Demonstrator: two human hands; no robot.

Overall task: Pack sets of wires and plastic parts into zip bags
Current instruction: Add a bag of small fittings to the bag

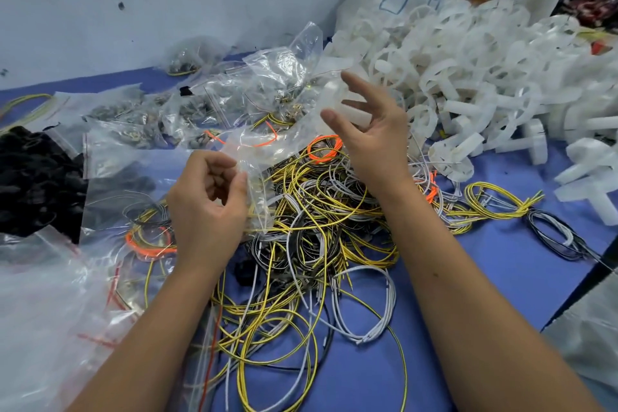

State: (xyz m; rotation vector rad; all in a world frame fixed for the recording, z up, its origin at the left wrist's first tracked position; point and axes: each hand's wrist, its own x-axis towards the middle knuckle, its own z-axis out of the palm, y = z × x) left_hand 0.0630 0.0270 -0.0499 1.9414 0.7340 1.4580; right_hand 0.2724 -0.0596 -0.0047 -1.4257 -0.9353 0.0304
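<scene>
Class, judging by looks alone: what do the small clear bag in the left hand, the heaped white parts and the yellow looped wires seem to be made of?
The small clear zip bag, pinched by the left hand: thin glossy plastic film, since it crinkles and shows through. The heaped white parts: probably moulded plastic, matt and slightly translucent. The yellow looped wires: smooth plastic-looking insulation with a dark stripe; the core is hidden.

Single head-worn view, close, tilted down and forward over table (501, 278), wall beyond

Left hand (207, 207) curled pinching; right hand (371, 130) spread
</scene>
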